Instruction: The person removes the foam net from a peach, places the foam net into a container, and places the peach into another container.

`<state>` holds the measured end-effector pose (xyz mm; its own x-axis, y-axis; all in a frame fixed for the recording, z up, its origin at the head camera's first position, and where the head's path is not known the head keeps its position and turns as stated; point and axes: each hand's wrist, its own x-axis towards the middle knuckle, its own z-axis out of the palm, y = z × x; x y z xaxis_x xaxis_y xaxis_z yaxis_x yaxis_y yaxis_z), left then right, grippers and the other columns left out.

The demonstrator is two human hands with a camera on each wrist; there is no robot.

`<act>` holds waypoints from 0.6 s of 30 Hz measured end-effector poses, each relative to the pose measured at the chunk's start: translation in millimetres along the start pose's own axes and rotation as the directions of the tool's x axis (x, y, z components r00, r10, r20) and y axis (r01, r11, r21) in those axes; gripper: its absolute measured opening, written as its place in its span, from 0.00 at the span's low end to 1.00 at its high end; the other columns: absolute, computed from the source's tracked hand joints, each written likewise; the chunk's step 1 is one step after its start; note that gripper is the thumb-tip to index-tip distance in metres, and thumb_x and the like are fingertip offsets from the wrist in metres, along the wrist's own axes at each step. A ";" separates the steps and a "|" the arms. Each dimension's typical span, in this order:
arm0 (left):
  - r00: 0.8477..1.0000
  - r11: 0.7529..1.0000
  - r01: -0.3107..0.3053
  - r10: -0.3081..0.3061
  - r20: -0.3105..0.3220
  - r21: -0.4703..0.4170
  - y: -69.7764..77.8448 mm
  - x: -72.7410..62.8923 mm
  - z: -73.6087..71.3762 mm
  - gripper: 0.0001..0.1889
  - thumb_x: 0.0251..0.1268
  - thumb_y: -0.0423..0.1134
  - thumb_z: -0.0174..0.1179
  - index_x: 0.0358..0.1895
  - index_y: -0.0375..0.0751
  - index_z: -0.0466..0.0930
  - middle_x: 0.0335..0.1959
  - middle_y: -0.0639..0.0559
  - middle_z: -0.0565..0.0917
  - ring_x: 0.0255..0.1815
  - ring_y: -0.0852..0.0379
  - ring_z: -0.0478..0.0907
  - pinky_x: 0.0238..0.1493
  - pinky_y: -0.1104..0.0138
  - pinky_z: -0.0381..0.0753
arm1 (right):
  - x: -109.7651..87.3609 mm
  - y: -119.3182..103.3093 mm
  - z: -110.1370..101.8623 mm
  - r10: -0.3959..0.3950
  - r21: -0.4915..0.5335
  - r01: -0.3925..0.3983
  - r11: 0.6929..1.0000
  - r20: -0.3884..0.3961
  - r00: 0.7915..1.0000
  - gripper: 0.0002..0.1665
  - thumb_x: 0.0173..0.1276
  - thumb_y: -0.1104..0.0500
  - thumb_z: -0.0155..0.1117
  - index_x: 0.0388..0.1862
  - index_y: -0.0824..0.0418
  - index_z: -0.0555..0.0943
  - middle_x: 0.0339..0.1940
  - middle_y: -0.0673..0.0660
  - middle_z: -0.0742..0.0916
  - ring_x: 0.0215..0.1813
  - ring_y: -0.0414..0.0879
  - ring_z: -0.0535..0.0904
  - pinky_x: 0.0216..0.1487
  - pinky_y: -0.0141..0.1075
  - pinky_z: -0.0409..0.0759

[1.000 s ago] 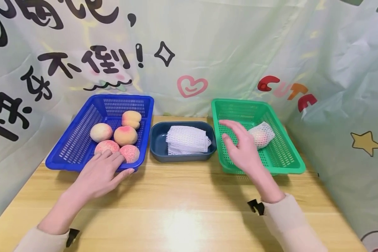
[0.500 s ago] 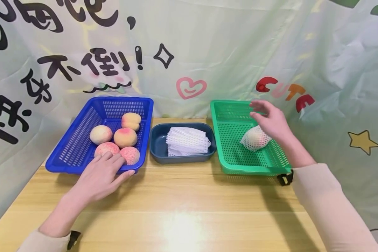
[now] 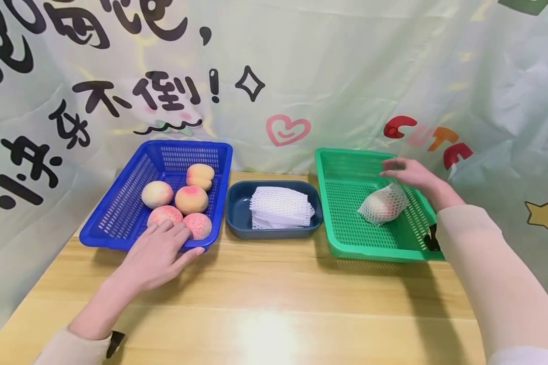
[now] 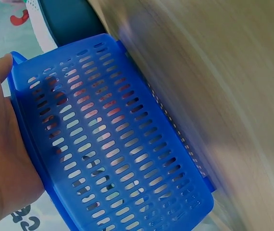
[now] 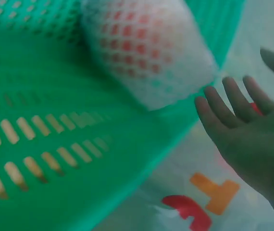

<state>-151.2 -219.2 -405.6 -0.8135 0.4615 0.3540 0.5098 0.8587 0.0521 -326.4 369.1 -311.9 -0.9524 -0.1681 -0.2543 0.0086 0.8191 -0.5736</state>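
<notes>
In the head view my left hand lies over the front rim of a blue basket, fingers bent over the edge beside the peaches, thumb along the rim outside. Two pink-red peaches, one the front pink peach, sit right at those fingertips, with several more behind. In the left wrist view the palm is against the rim and the fingers are hidden. My right hand hovers at the right side of a green basket, fingers spread, holding nothing. Just left of it lies a peach in a white foam net.
Between the baskets stands a dark blue tray with a stack of white foam nets. All three stand on a wooden table, near a printed cloth backdrop that rises behind and at the sides.
My right hand has moved from over the left part of the green basket to its right side. The netted peach has shifted slightly toward the front. My left hand has stayed put.
</notes>
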 end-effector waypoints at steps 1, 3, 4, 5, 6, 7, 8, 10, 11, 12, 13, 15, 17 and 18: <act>1.000 1.000 0.000 0.000 -0.003 0.000 0.0 0.0 0.8 0.20 0.72 0.61 0.60 0.34 0.48 0.74 0.32 0.53 0.73 0.38 0.47 0.71 0.41 0.52 0.71 | 1.2 4.1 1.1 -0.002 -0.018 0.003 1.000 0.037 0.999 0.42 0.82 0.45 0.54 0.82 0.69 0.56 0.79 0.75 0.62 0.77 0.73 0.55 0.71 0.71 0.59; 1.000 1.000 0.001 -0.001 -0.007 -0.003 0.0 0.1 2.1 0.20 0.71 0.61 0.60 0.34 0.48 0.74 0.31 0.53 0.73 0.38 0.47 0.71 0.41 0.52 0.70 | 4.3 11.5 4.2 -0.012 -0.037 0.016 0.999 0.104 0.994 0.44 0.81 0.45 0.57 0.81 0.70 0.56 0.79 0.75 0.62 0.77 0.73 0.56 0.71 0.71 0.59; 1.000 1.000 0.002 -0.002 -0.007 -0.004 -0.5 0.5 1.7 0.20 0.71 0.61 0.61 0.34 0.48 0.74 0.31 0.53 0.73 0.37 0.47 0.71 0.41 0.53 0.70 | 6.1 15.0 6.2 -0.018 -0.040 0.024 0.999 0.130 0.991 0.44 0.81 0.45 0.58 0.81 0.71 0.56 0.79 0.75 0.63 0.77 0.73 0.57 0.71 0.70 0.60; 1.000 1.000 0.003 -0.003 -0.005 -0.005 -0.9 0.7 1.4 0.20 0.72 0.61 0.60 0.34 0.48 0.74 0.31 0.54 0.73 0.38 0.47 0.71 0.41 0.53 0.70 | 7.8 18.1 8.2 -0.024 -0.039 0.030 0.999 0.153 0.988 0.45 0.80 0.46 0.60 0.81 0.71 0.56 0.79 0.76 0.63 0.77 0.72 0.57 0.71 0.70 0.61; 1.000 1.000 0.004 -0.004 -0.001 -0.008 -1.1 0.8 1.0 0.20 0.72 0.61 0.60 0.34 0.48 0.74 0.31 0.54 0.73 0.38 0.47 0.71 0.42 0.53 0.70 | 10.0 21.1 10.3 -0.029 -0.034 0.036 0.999 0.171 0.985 0.45 0.79 0.48 0.61 0.81 0.72 0.56 0.79 0.76 0.62 0.77 0.72 0.58 0.72 0.69 0.61; 1.000 1.000 0.005 -0.005 0.002 -0.010 -1.2 0.8 0.7 0.20 0.72 0.61 0.60 0.35 0.48 0.74 0.31 0.54 0.73 0.38 0.47 0.71 0.42 0.53 0.70 | 12.0 23.8 12.2 -0.034 -0.025 0.040 0.999 0.187 0.982 0.46 0.78 0.49 0.63 0.81 0.72 0.56 0.79 0.76 0.62 0.77 0.72 0.57 0.72 0.69 0.61; 1.000 1.000 0.007 -0.007 0.005 -0.012 -1.3 0.9 0.5 0.20 0.72 0.61 0.60 0.35 0.48 0.74 0.31 0.54 0.72 0.38 0.47 0.71 0.42 0.53 0.70 | 14.3 26.5 14.1 -0.039 -0.015 0.043 0.999 0.201 0.979 0.46 0.78 0.50 0.64 0.80 0.73 0.56 0.79 0.76 0.62 0.77 0.72 0.58 0.72 0.68 0.61; 1.000 1.000 0.008 -0.008 0.008 -0.013 -1.1 0.8 0.0 0.20 0.72 0.61 0.60 0.34 0.48 0.74 0.30 0.55 0.72 0.38 0.48 0.71 0.41 0.54 0.69 | 18.2 31.3 17.5 -0.038 0.001 0.038 0.999 0.229 0.973 0.46 0.76 0.52 0.66 0.80 0.73 0.57 0.79 0.76 0.63 0.77 0.71 0.58 0.72 0.65 0.64; 1.000 1.000 0.007 -0.007 0.008 -0.013 -0.8 0.9 -0.2 0.20 0.72 0.61 0.60 0.34 0.48 0.74 0.30 0.55 0.71 0.37 0.48 0.70 0.41 0.54 0.69 | 19.9 33.5 19.0 -0.035 0.012 0.033 0.999 0.249 0.968 0.46 0.75 0.53 0.67 0.80 0.73 0.57 0.79 0.75 0.62 0.77 0.71 0.59 0.71 0.63 0.66; 1.000 1.000 0.006 -0.006 0.006 -0.013 -0.6 1.1 -0.4 0.20 0.72 0.61 0.60 0.34 0.48 0.74 0.30 0.55 0.71 0.37 0.48 0.70 0.42 0.54 0.69 | 21.3 35.6 20.5 -0.028 0.022 0.023 0.999 0.267 0.963 0.47 0.74 0.53 0.68 0.80 0.72 0.57 0.80 0.75 0.62 0.77 0.70 0.59 0.71 0.61 0.68; 1.000 1.000 0.006 -0.006 0.004 -0.012 -0.3 1.2 -0.6 0.20 0.72 0.61 0.61 0.34 0.48 0.73 0.30 0.55 0.71 0.37 0.47 0.70 0.42 0.54 0.69 | 22.4 37.3 22.0 -0.025 0.025 0.018 1.000 0.291 0.957 0.48 0.74 0.53 0.69 0.81 0.72 0.57 0.80 0.75 0.61 0.77 0.70 0.58 0.70 0.59 0.69; 1.000 1.000 0.006 -0.005 0.003 -0.013 0.1 1.4 -1.0 0.20 0.71 0.60 0.61 0.34 0.48 0.73 0.30 0.54 0.72 0.37 0.47 0.70 0.42 0.53 0.69 | 23.8 39.6 25.0 -0.009 0.032 -0.001 0.999 0.331 0.944 0.50 0.72 0.52 0.71 0.81 0.70 0.57 0.81 0.75 0.59 0.78 0.70 0.55 0.69 0.56 0.69; 1.000 1.000 0.007 -0.007 0.003 -0.014 0.4 1.5 -1.1 0.20 0.71 0.60 0.61 0.34 0.48 0.73 0.31 0.53 0.72 0.38 0.46 0.71 0.43 0.53 0.69 | 25.1 41.4 27.6 -0.003 0.022 -0.005 1.000 0.358 0.934 0.52 0.70 0.51 0.73 0.82 0.69 0.57 0.82 0.75 0.55 0.78 0.70 0.52 0.68 0.57 0.69; 1.000 1.000 0.009 -0.008 0.006 -0.014 0.4 1.5 -1.1 0.20 0.71 0.60 0.61 0.34 0.48 0.74 0.31 0.53 0.73 0.38 0.46 0.71 0.43 0.53 0.69 | 25.5 41.7 28.9 0.001 0.019 -0.008 1.000 0.364 0.931 0.52 0.70 0.50 0.74 0.82 0.68 0.58 0.82 0.75 0.54 0.79 0.71 0.51 0.68 0.57 0.69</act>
<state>-151.9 -218.4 -404.0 -0.8193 0.4555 0.3483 0.5068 0.8594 0.0683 -341.5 383.1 -364.8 -0.7758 -0.3560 -0.5209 0.0220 0.8098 -0.5863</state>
